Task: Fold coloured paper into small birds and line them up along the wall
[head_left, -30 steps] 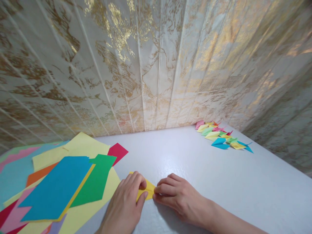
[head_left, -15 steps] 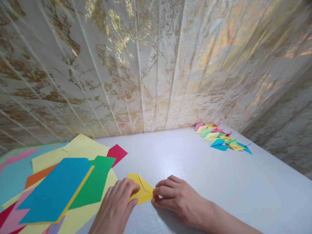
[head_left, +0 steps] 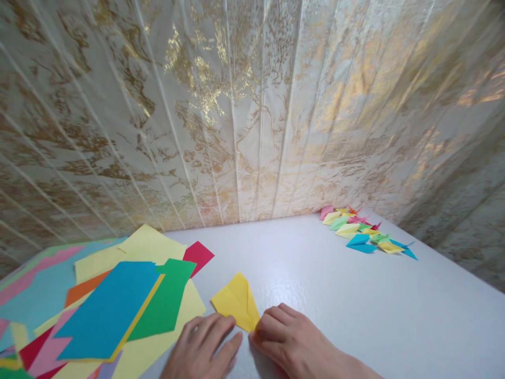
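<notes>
A folded piece of yellow origami paper (head_left: pixel 236 301) lies on the white table in front of me, its broad end pointing away. My right hand (head_left: pixel 290 337) pinches its narrow near corner between thumb and fingers. Beside the lower left edge is my left hand (head_left: pixel 205 345), fingers stretched out and apart from the thumb, with the fingertips at the paper's edge. A crease runs down the right part of the paper. The pinched corner is hidden by my right fingers.
Coloured paper sheets overlap at the left, with a blue stack (head_left: pixel 110 310), a green sheet (head_left: pixel 165 300) and a red piece (head_left: pixel 199 258). Several folded paper figures (head_left: pixel 361 243) stand in rows at the far right of the table (head_left: pixel 355 300). A gold-patterned curtain (head_left: pixel 244 116) hangs behind.
The yellow paper has turned, and its wide end now points farther away from me. My left hand has loosened from it and drawn back slightly; my right hand still pinches the corner.
</notes>
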Available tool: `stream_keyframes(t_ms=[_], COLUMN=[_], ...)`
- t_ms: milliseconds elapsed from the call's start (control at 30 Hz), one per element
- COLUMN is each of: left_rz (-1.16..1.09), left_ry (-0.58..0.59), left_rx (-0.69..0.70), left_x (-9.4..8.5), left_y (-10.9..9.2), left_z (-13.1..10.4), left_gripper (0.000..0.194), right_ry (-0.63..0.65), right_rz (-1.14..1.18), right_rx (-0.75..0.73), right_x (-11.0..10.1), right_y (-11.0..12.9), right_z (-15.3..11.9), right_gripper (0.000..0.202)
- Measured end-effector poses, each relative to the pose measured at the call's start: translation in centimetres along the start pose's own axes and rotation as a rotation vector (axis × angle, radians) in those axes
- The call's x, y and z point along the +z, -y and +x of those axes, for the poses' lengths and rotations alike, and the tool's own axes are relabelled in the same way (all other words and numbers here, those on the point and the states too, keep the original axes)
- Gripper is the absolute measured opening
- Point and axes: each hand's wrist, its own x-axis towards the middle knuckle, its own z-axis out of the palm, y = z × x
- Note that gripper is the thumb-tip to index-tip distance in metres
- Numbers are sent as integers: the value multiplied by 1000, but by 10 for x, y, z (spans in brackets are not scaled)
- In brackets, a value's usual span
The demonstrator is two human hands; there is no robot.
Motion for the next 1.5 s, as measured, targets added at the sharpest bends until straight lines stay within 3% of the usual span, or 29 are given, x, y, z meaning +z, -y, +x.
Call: stream_keyframes(t_ms=[67,133,233,400,600,700,767,900,1100,1267,1500], left_rz=[-1,-41,-124,-231,-237,-231,-231,-259,-337,-382,-401], left_ry=[-4,-3,0,3,-21,-30,-21,8,100,95,76], left_rx=[46,16,-58,-115,-105,-95,-92,-118,-274,-411,-482], left_x=[1,3,6,10,7,4,3,4,17,23,25], left_y=[-4,-6,-8,-9,-8,-7,-6,-5,-1,0,0], left_z=[11,21,30,34,36,38,38,38,33,35,35], left_gripper=[22,34,42,29,12,6,8,23,13,20,23], right_ry=[-30,-13,28,67,70,20,-21,-90,-119,-58,-57], right_rz=[-57,5,212,385,305,235,186,194,344,450,501], right_rx=[-19,4,154,230,155,168,191,235,364,571,665], right_x=[9,7,-13,-32,-21,-12,-4,7,3,-4,-6], right_y=[4,2,-9,-24,-24,-21,-19,-15,-16,-23,-20], right_z=[0,1,3,5,7,9,11,10,12,24,31], right_gripper=[8,6,26,35,34,21,12,14,14,16,20])
